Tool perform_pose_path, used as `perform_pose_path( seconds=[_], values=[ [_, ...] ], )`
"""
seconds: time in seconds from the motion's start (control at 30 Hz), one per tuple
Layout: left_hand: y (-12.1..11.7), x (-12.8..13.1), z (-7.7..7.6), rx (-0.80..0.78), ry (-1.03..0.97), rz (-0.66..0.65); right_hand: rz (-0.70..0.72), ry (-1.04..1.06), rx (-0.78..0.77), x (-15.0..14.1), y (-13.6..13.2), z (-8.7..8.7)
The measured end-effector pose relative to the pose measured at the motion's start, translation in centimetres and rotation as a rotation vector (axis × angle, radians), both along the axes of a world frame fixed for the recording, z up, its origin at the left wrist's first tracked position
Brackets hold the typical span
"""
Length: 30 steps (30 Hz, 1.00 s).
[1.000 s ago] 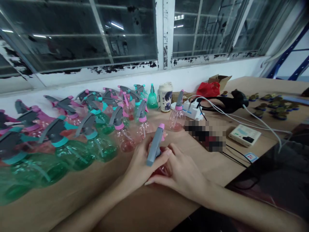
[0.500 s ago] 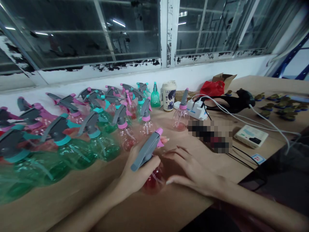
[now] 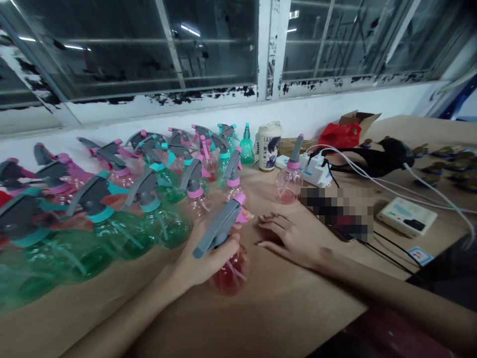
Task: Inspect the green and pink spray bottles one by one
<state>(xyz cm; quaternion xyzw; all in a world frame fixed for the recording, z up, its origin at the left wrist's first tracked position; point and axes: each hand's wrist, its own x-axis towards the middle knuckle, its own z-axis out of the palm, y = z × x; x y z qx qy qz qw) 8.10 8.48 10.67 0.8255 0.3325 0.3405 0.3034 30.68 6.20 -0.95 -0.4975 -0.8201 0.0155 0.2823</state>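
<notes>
My left hand point(image 3: 208, 256) is wrapped round the neck of a pink spray bottle point(image 3: 231, 273) with a grey and pink trigger head. Red-tinted liquid and a dip tube show through its clear body. To its right, my right hand point(image 3: 288, 238) rests low over the tabletop, fingers stretched out and holding nothing. Another pink spray bottle point(image 3: 288, 184) stands beyond the right hand. On the left are rows of similar bottles, among them a green spray bottle point(image 3: 164, 223) and a pink-collared one point(image 3: 233, 181).
Against the wall stand a paper coffee cup point(image 3: 269, 149) and a small green bottle point(image 3: 246, 146). Further right are a white power strip point(image 3: 315, 171) with cables, a red plastic bag point(image 3: 340, 135), a black device point(image 3: 395, 154), a white box point(image 3: 406, 216) and several brass-coloured parts point(image 3: 462, 166).
My right hand has let go of the pink spray bottle and moved right, its fingers opening out. My left hand keeps the bottle, which now tilts more to the left. The view has shifted slightly.
</notes>
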Motion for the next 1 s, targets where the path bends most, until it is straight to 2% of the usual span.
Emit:
perform_pose_path(
  seconds=[0.13, 0.3, 0.4, 0.63, 1.0],
  values=[
    [0.2, -0.2, -0.1, 0.027, 0.015, 0.024, -0.02, 0.005, 0.001, 0.3, 1.1, -0.5],
    [0.1, -0.6, -1.3, -0.012, 0.022, 0.091, -0.043, 0.007, 0.007, 0.6, 3.0, -0.5],
    [0.4, -1.0, -1.8, 0.029, 0.027, 0.054, -0.059, 0.01, 0.009, 0.6, 3.6, -0.4],
    [0.5, -0.5, -0.4, 0.094, 0.057, -0.054, -0.074, -0.003, 0.002, 0.4, 3.3, -0.4],
    [0.3, -0.1, 0.3, 0.097, 0.048, -0.054, -0.024, -0.03, 0.009, -0.1, 2.6, -0.2]
  ],
)
